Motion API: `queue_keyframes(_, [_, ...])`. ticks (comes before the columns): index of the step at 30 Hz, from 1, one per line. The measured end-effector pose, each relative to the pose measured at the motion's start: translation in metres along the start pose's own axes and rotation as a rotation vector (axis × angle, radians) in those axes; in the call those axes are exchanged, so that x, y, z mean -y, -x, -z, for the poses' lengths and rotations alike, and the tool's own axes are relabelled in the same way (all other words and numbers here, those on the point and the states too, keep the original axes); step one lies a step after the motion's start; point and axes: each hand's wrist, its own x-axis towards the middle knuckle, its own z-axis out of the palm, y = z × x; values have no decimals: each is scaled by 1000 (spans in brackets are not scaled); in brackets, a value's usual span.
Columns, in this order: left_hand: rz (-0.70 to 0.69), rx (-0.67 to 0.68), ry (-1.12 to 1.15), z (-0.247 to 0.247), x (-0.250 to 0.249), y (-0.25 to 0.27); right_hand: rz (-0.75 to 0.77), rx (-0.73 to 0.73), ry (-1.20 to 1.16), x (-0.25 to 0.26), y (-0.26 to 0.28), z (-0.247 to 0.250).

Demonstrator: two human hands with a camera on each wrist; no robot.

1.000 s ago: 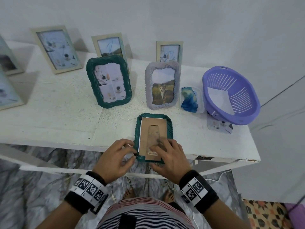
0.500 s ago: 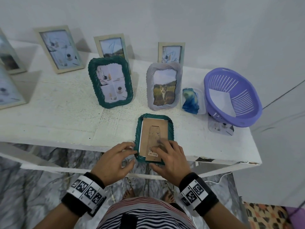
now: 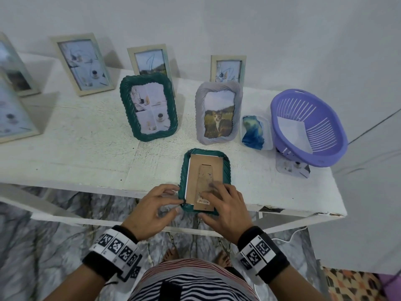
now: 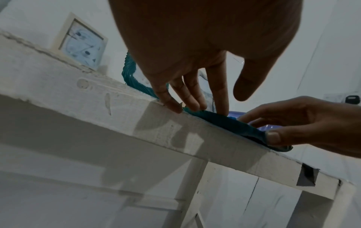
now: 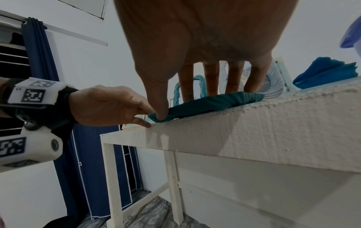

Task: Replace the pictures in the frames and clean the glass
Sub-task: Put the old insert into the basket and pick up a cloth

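Barely shifted since a second ago, left hand [image 3: 152,210] pinches the face-down green frame [image 3: 205,178] at the bench [image 3: 86,148] edge, right hand [image 3: 225,208] spread flat on its backing, others apparently waiting.

Counter [image 3: 86,148]: bare stretch at 9 o'clock of the face-down green frame [image 3: 205,157]. Standing green frame [image 3: 149,106] at 11, grey frame [image 3: 218,111] at 12, blue cloth [image 3: 252,131] and purple basket [image 3: 308,127] at 2, apparently close-set.
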Motion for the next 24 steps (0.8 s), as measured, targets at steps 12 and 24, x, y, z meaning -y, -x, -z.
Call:
queue_keyframes(12, [-26,58,-91,4,-1,-5,9,16,12,-1,-1,2])
queue_keyframes(24, [-117,121,-470,9,-32,-83,-177,-60,-80,-31,-46,26])
